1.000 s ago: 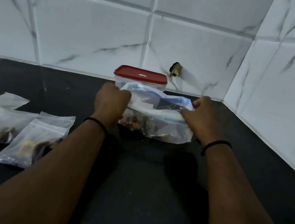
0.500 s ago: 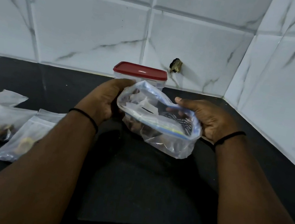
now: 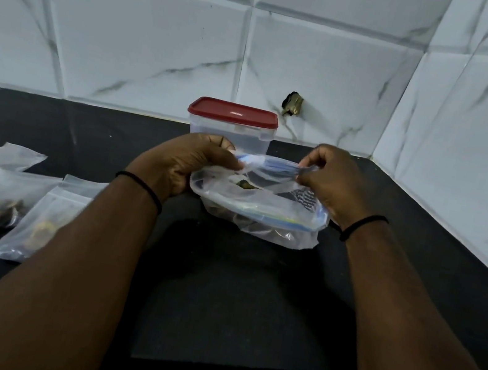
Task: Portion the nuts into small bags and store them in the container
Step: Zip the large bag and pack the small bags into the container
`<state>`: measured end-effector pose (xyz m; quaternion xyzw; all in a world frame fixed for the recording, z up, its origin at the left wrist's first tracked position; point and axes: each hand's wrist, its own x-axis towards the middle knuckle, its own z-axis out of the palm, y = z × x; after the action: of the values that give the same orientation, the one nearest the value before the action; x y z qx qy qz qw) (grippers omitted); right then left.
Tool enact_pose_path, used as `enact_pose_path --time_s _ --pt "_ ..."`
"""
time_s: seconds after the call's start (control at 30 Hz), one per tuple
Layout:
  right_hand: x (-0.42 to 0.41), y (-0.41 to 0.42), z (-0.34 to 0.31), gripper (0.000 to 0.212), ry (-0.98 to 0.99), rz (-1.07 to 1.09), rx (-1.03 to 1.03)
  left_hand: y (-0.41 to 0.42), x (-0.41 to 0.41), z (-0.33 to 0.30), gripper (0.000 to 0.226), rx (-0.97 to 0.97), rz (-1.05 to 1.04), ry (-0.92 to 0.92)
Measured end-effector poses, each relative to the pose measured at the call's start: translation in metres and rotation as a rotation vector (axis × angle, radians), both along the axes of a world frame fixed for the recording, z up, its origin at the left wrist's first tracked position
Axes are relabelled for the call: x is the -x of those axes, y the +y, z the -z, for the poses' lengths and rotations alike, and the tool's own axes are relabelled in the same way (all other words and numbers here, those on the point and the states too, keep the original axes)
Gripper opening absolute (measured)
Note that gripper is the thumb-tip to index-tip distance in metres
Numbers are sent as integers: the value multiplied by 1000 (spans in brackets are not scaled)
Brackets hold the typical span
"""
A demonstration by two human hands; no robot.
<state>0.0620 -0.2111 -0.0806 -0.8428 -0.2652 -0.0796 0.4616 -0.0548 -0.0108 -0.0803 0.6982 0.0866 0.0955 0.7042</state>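
White marble-patterned wall tiles (image 3: 149,47) are wrapping the corner behind and to the right. A black tabletop (image 3: 232,297) is running below them, carrying everything.

Both forearms are reaching in from the near edge, a thin black band (image 3: 142,183) sitting on the left wrist and another band (image 3: 365,222) on the right.

Container (image 3: 231,127): clear plastic box with a red lid pressed on, standing upright at the back against the wall, just behind the hands. Looking empty through the wall, though the lower part is hidden.

Large clear bag (image 3: 256,206) with a blue zip strip: being held up in front of the container, its bottom sagging toward the tabletop; cannot tell whether it is touching. Some dark nuts (image 3: 244,184) are showing through the plastic.

Left hand (image 3: 186,164): fingers curled, gripping the left end of the bag's mouth. Right hand (image 3: 333,181): thumb and fingers pinching the right end of the mouth, the plastic stretching taut between the two hands.

Small bags (image 3: 5,201): a cluster of frosted pouches lying flat at the left of the tabletop, overlapping one another, well apart from the large bag. Dark and yellowish contents are showing dimly inside them; too blurred to make out more.

A small dark metal fitting (image 3: 292,104) is sticking out of the wall, just right of the container lid.
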Motion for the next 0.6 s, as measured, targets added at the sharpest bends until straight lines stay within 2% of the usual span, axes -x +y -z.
enact_pose_path --time_s 0.13,0.2,0.27,0.33,0.4,0.43,0.53,0.6 --pt "2 3 2 23 -246 125 67 -6 -3 0 40 -240 -199 -68" --pt "7 7 -1 21 -362 178 132 -9 -6 1 42 -426 -364 -106" --pt "17 13 -4 17 -439 255 216 -15 -8 2 40 -683 -576 -137" --pt "25 18 -5 25 -477 334 280 -23 -8 3 33 -804 -741 -163" --pt "25 18 -5 36 -312 326 230 -26 -7 2 27 -748 -824 -157" --pt "22 14 -6 40 -161 272 150 -26 -8 0 27 -653 -832 -130" --pt "9 0 -10 37 221 -24 -79 -18 -9 -3 37 -181 -752 -40" --pt "4 -8 -12 43 365 -160 -197 -15 -5 -4 43 -51 -689 29"
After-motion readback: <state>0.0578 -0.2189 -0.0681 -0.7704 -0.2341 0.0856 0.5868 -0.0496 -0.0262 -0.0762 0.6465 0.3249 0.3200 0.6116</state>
